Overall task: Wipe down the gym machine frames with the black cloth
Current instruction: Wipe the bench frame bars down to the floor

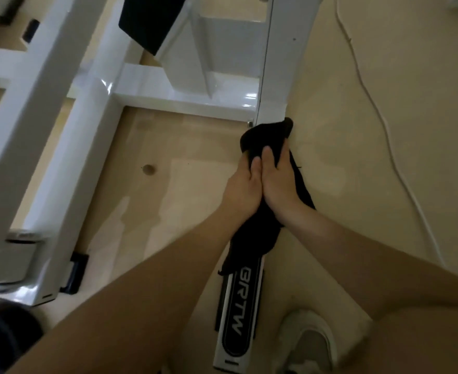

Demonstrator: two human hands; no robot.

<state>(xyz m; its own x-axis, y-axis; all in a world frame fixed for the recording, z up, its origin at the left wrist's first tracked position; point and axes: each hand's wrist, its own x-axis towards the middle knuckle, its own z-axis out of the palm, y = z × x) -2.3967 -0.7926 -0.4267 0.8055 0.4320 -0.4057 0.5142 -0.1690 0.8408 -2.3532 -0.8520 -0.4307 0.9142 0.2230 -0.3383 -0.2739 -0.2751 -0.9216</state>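
**A:** Why does the person keep both hands so close together?

**B:** Most likely for pressure. The left hand [242, 184] and the right hand [280, 182] lie side by side and touch each other. Both curl their fingers round the black cloth [265, 137]. The cloth is wrapped over the white frame bar [276, 76], so the hands grip the bar through it, as one grips a rope. With such a hold, the cloth probably reaches the top and both sides of the bar in one stroke.

**A:** Where exactly is the cloth on the machine?

**B:** It is on the long bar that seems to run low along the floor. It sits between the joint with the crossbeam [184, 101] and the black label [238, 317] with white letters. One bunched end sticks out beyond the fingertips, just beside the joint. The other end hangs loose under the wrists and covers the start of the label.

**A:** How does the cloth look?

**B:** It is plain black, soft and crumpled, with no pattern. Whether it is damp cannot be told. The frame is glossy white with bright reflections.

**A:** Is anything near it?

**B:** A white cable [384, 125] lies on the floor at the right, well apart. The person's shoe [311, 344] stands beside the label end of the bar.
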